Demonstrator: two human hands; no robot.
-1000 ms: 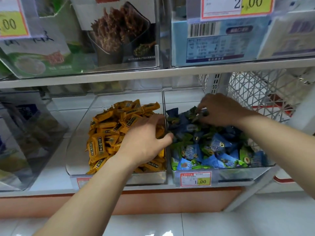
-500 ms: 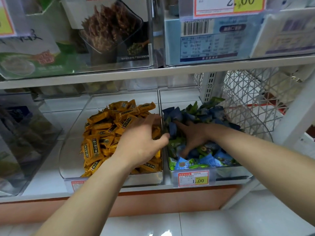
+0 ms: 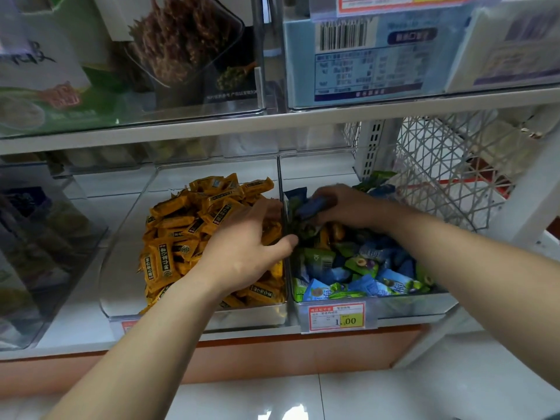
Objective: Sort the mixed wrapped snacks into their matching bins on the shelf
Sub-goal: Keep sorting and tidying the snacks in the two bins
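The right hand (image 3: 348, 207) has left the pile's middle for the 12 o'clock end of the right bin (image 3: 406, 306) and now grips a blue snack (image 3: 312, 205). The left hand (image 3: 248, 253) stays loosely spread on the yellow snacks (image 3: 175, 237), at 9 o'clock.

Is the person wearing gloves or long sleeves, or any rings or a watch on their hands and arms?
No gloves: the left hand and the right hand are both bare. No ring, watch or bracelet shows on either one. The left forearm and the right forearm are bare too, and no sleeve is plain to see in the head view.
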